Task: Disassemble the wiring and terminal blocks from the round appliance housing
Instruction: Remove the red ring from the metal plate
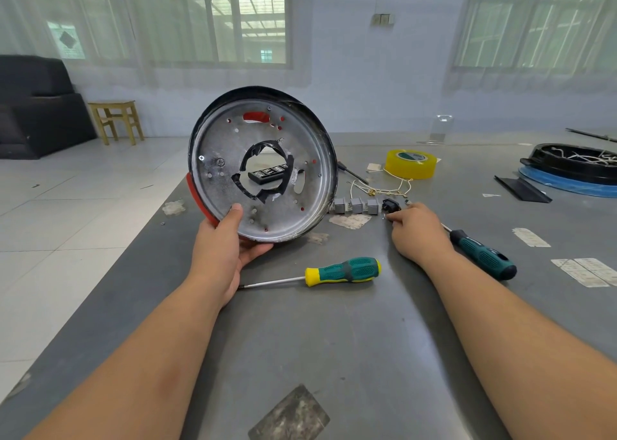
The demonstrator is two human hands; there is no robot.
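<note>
We grip the housing [263,166] upright in the left hand [227,249]; the right hand [417,229] pinches a small part beside the blocks [357,205], at 3 o'clock.

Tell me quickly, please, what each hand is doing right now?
Left hand: grips the round housing by its lower rim, holding it tilted up.
Right hand: fingers curled down at the table by the small black part; whether they pinch anything cannot be told.
</note>
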